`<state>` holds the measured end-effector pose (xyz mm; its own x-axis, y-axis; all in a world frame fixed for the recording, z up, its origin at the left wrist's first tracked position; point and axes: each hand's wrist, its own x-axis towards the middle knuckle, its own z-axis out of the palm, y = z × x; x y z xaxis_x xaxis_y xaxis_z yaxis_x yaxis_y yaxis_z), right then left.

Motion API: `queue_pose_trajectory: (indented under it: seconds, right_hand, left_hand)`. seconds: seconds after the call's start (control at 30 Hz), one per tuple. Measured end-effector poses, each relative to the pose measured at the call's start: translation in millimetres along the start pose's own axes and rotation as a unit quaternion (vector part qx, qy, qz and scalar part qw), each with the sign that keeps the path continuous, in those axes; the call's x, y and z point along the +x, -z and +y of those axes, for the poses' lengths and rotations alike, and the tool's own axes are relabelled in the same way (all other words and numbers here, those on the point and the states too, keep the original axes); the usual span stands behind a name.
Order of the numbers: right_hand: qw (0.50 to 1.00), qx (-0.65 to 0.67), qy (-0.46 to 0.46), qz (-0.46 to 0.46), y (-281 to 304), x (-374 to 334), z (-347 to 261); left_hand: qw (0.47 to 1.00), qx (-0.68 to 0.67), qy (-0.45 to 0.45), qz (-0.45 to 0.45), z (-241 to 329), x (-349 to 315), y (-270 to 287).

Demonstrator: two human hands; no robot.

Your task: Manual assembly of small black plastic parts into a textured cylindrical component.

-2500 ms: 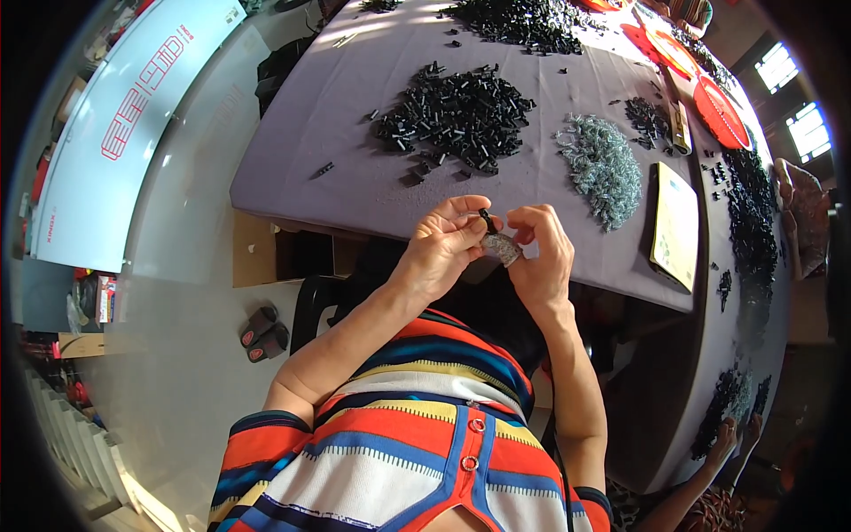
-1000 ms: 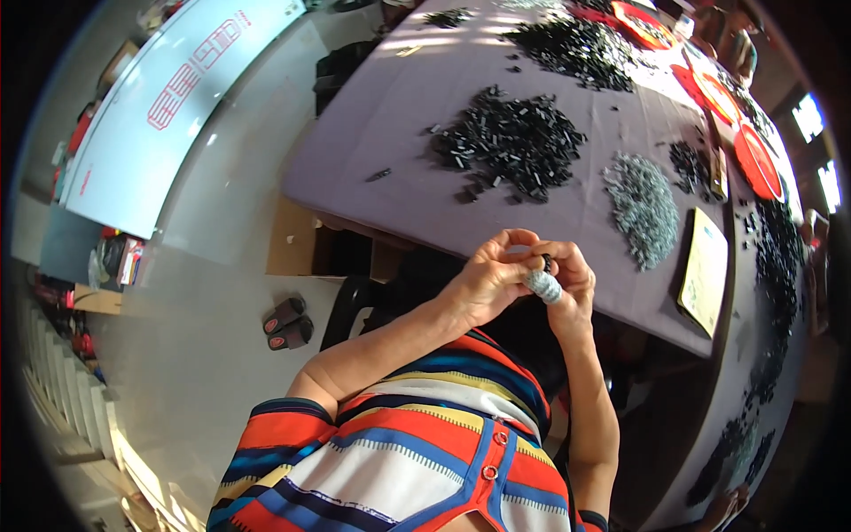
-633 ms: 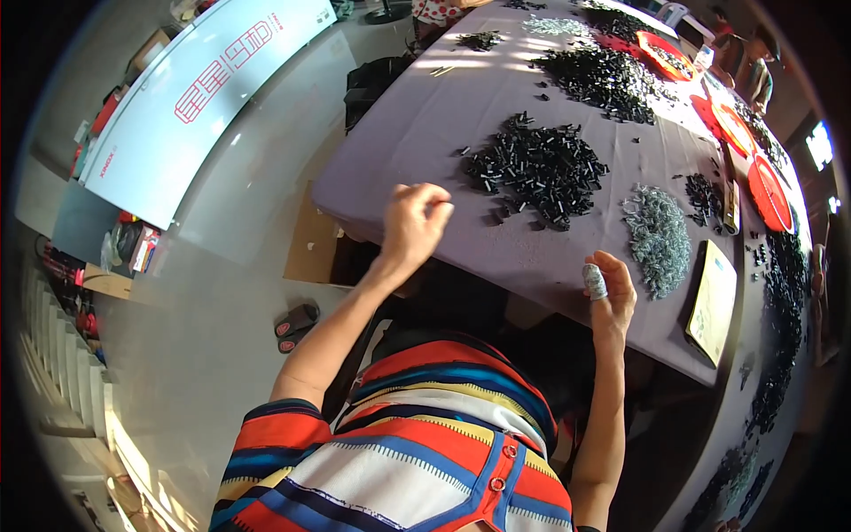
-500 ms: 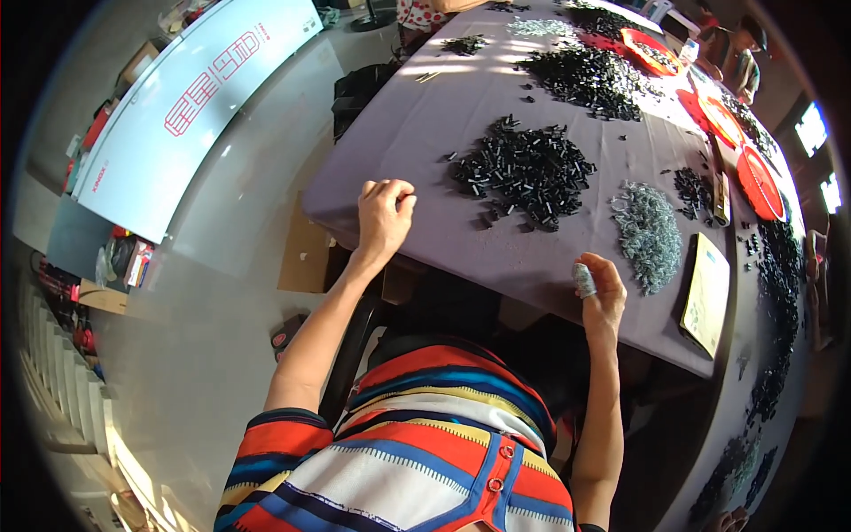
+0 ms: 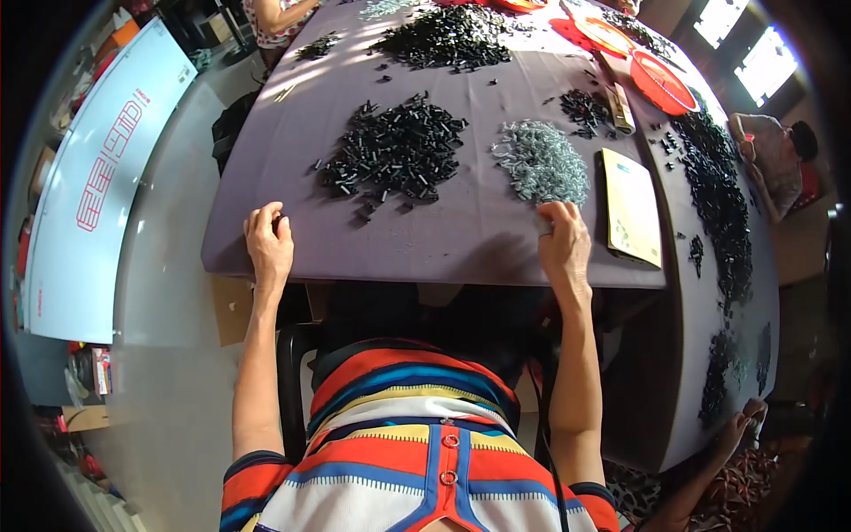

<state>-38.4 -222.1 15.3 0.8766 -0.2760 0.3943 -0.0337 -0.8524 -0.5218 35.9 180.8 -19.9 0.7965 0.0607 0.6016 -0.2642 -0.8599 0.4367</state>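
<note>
My left hand is closed at the table's near left edge, with a small black tube-like piece partly showing between thumb and fingers. To its right lies a heap of short black tube-like pieces. My right hand has its fingertips together at the near edge of a pile of small clear pieces. A greyish wrap shows on one of its digits, and what the fingers pinch is hidden. Beside that hand lies a flat pale yellow booklet-like thing.
A grey cloth covers the table. Farther back are a larger black heap, a smaller black cluster and red baskets. Black pieces line the adjoining table at right. Other people's hands show at lower right.
My view has turned to the right. My right hand has reached forward to the clear pile, its fingers now turned down. My left hand stays closed near the table's left edge.
</note>
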Motion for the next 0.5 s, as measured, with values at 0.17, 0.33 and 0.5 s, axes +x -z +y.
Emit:
queue_pose_trajectory:
  seconds: [0.17,0.33,0.5]
  right_hand:
    - [0.991,-0.126,0.03,0.037,0.9,4.4,22.3]
    - [0.989,-0.137,0.033,0.045,-4.4,3.4,16.9]
    - [0.996,-0.054,0.064,-0.008,-6.0,1.4,17.5]
  left_hand:
    - [1.0,0.025,-0.015,-0.003,1.0,-1.1,-0.3]
    - [0.999,0.04,-0.024,-0.007,0.6,-2.1,0.7]
    - [0.999,0.031,-0.022,-0.001,-2.6,-2.2,-0.7]
